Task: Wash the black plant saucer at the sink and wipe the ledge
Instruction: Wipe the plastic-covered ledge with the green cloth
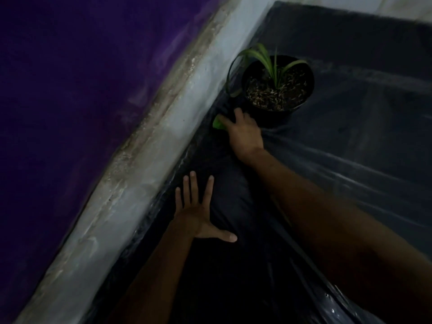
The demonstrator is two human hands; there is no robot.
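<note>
Pin sheet (245, 277) with left hand (198, 216), splayed flat on ledge (350, 113), and sweep rag (218, 123), gripped in right hand (244, 130), along wall (168, 118) edge toward pot (278, 90) in far corner, then lift pot to hunt unseen saucer, perhaps beneath.

No legible text
Nothing readable on black pot (280, 116), green cloth (218, 123), dark-sheeted ledge (350, 118) or pale wall strip (163, 136); dim, blurred view throughout.
</note>
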